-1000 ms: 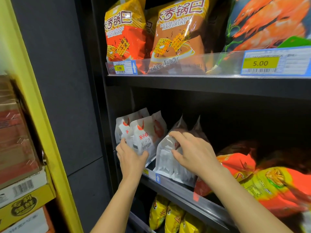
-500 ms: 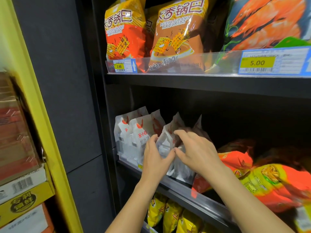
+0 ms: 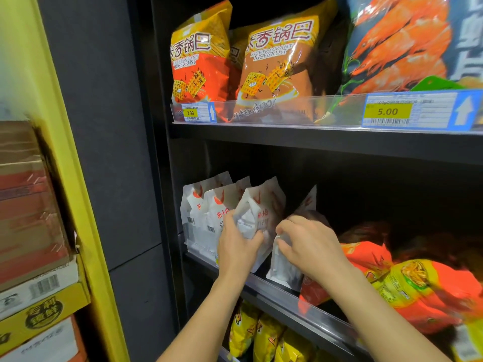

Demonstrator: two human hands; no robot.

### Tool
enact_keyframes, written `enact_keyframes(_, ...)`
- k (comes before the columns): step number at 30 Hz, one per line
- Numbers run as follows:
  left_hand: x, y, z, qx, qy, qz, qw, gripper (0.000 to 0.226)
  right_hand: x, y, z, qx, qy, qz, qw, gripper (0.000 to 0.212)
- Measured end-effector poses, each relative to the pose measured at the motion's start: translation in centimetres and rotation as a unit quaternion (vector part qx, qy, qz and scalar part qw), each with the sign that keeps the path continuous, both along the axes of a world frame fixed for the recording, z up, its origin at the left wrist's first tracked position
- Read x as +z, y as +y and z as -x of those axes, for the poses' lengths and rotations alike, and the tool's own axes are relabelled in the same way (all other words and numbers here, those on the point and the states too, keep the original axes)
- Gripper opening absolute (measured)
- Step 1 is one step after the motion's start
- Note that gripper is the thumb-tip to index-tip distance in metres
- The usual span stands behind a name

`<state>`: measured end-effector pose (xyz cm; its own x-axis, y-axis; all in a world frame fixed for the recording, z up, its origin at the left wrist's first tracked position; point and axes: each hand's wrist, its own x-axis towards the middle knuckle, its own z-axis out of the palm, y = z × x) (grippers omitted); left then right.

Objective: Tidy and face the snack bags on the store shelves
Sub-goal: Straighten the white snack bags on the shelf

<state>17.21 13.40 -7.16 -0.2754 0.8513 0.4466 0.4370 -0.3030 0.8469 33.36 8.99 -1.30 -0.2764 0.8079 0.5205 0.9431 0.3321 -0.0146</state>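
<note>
Several white snack bags with red marks stand at the left of the middle shelf (image 3: 300, 300). My left hand (image 3: 236, 244) grips the third white bag (image 3: 257, 212), which is turned partly sideways. My right hand (image 3: 311, 246) holds the top of another white bag (image 3: 283, 267) just to its right, which shows its plain back. Two more white bags (image 3: 206, 212) stand upright at the far left, printed fronts facing out.
Orange-red and yellow bags (image 3: 418, 286) lie slumped on the middle shelf at the right. Rice crust bags (image 3: 277, 64) and a shrimp snack bag (image 3: 400, 45) stand on the upper shelf. Yellow bags (image 3: 261, 335) fill the shelf below. Cartons (image 3: 34, 257) are stacked at left.
My left hand left the far-left bags, moved right and took hold of the third white bag, pulling it left. My right hand stayed on the bag beside it.
</note>
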Motion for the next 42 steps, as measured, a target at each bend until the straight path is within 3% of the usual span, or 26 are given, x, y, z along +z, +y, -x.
enact_keyframes(6, 2.9, -3.3, 2.4, -0.008, -0.128, -0.060, 0.990, 0.056, 0.0, 0.2, 0.4, 0.010, 0.011, -0.009, 1.000, 0.030)
enact_keyframes(14, 3.7, -7.1, 8.2, 0.008, -0.207, -0.029, 0.978, 0.049, -0.3, 0.2, 1.4, 0.095, 0.094, -0.048, 0.990, 0.025)
enact_keyframes(21, 3.0, -11.2, 13.7, 0.022, -0.321, 0.036, 0.946, 0.028, -0.8, -2.0, 5.0, 0.187, 0.219, -0.111, 0.951, 0.019)
enact_keyframes(24, 3.5, -13.8, 15.3, -0.002, -0.352, 0.040, 0.935, 0.027, -0.8, -3.8, 7.7, 0.207, 0.309, -0.053, 0.927, 0.025)
enact_keyframes(26, 3.8, -15.5, 16.2, -0.021, -0.347, 0.044, 0.937, 0.026, -0.6, -4.9, 9.5, 0.219, 0.390, 0.084, 0.890, 0.038)
enact_keyframes(30, 4.1, -18.7, 18.0, -0.041, -0.338, 0.054, 0.939, 0.029, -1.5, -5.1, 12.2, 0.276, 0.507, 0.289, 0.764, 0.058)
enact_keyframes(34, 4.4, -21.5, 19.4, -0.051, -0.341, 0.063, 0.937, 0.033, -3.2, -6.1, 14.3, 0.296, 0.569, 0.366, 0.674, 0.050)
enact_keyframes(38, 4.3, -24.0, 21.1, -0.058, -0.418, 0.093, 0.902, 0.071, -4.9, -7.3, 15.6, 0.274, 0.677, 0.437, 0.526, 0.053)
enact_keyframes(42, 4.2, -26.2, 22.8, -0.045, -0.497, 0.070, 0.864, 0.067, -6.3, -9.0, 16.2, 0.262, 0.724, 0.465, 0.437, 0.051)
